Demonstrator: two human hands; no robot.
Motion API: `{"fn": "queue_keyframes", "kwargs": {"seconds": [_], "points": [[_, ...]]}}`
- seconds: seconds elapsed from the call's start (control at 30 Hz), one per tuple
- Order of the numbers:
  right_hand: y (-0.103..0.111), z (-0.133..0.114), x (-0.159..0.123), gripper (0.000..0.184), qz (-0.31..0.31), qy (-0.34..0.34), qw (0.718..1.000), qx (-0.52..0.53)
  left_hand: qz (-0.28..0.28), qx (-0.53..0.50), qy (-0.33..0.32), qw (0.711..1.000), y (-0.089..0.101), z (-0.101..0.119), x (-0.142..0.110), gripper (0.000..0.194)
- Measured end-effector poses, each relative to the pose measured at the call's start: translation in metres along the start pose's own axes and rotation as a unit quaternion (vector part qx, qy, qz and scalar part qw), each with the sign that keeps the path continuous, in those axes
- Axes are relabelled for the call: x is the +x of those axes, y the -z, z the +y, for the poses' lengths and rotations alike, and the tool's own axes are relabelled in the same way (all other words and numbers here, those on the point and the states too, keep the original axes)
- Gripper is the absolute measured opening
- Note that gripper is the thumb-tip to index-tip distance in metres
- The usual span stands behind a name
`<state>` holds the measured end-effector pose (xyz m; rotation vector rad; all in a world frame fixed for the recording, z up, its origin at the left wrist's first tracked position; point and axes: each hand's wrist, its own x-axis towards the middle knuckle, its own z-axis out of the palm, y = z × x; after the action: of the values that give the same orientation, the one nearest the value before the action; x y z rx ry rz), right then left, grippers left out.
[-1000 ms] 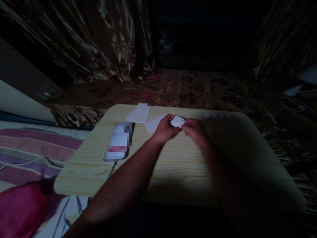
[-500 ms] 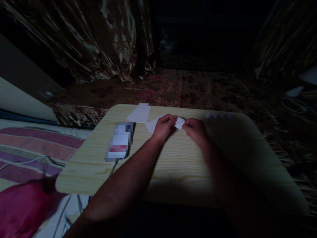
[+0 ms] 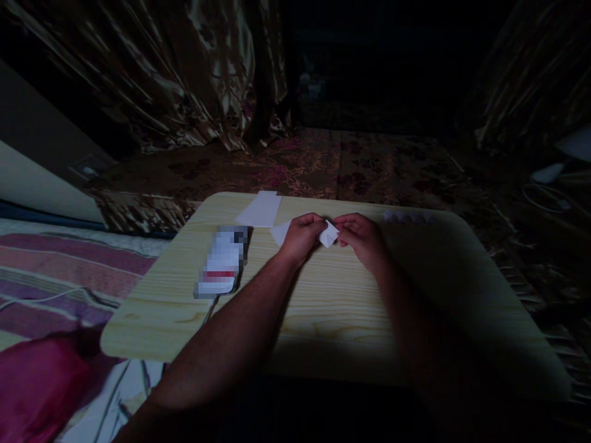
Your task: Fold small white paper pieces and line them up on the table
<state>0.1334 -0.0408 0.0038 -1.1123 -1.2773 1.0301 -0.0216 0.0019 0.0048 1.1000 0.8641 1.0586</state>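
A small folded piece of white paper [image 3: 329, 234] is pinched between my left hand [image 3: 301, 239] and my right hand [image 3: 361, 235], just above the far middle of a light wooden table [image 3: 332, 307]. Both hands grip it by the fingertips, left hand on its left side, right hand on its right side. Another white sheet [image 3: 279, 232] lies flat under my left hand, partly hidden by it. The room is dim.
A white paper sheet [image 3: 260, 209] lies at the table's far edge. A phone [image 3: 220, 264] with a cable rests on the table's left side. Several small folded paper pieces [image 3: 409, 216] sit at the far right. Striped bedding [image 3: 55, 277] lies left; patterned carpet beyond.
The folded paper has been turned and pressed smaller between my fingers. Both hands stay in almost the same place, my right hand shifted slightly left and up.
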Motion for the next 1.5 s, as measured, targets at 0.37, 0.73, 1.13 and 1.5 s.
{"fn": "queue_keyframes", "kwargs": {"seconds": [0.37, 0.73, 1.13, 1.5], "points": [[0.009, -0.001, -0.002, 0.019, -0.075, 0.017, 0.995, -0.061, -0.073, 0.031, 0.015, 0.997, 0.008, -0.002, 0.001, 0.020], [0.010, 0.003, 0.000, 0.026, -0.047, 0.002, 0.997, -0.057, -0.069, 0.078, 0.008, 0.995, 0.004, 0.000, -0.002, 0.019], [0.010, 0.007, 0.002, 0.017, -0.019, 0.000, 0.997, -0.075, -0.077, 0.106, 0.012, 0.991, 0.001, 0.003, -0.005, 0.019], [0.008, 0.009, 0.002, 0.014, 0.020, 0.018, 0.992, -0.125, -0.078, 0.117, -0.003, 0.990, 0.002, -0.005, -0.002, 0.019]]}}
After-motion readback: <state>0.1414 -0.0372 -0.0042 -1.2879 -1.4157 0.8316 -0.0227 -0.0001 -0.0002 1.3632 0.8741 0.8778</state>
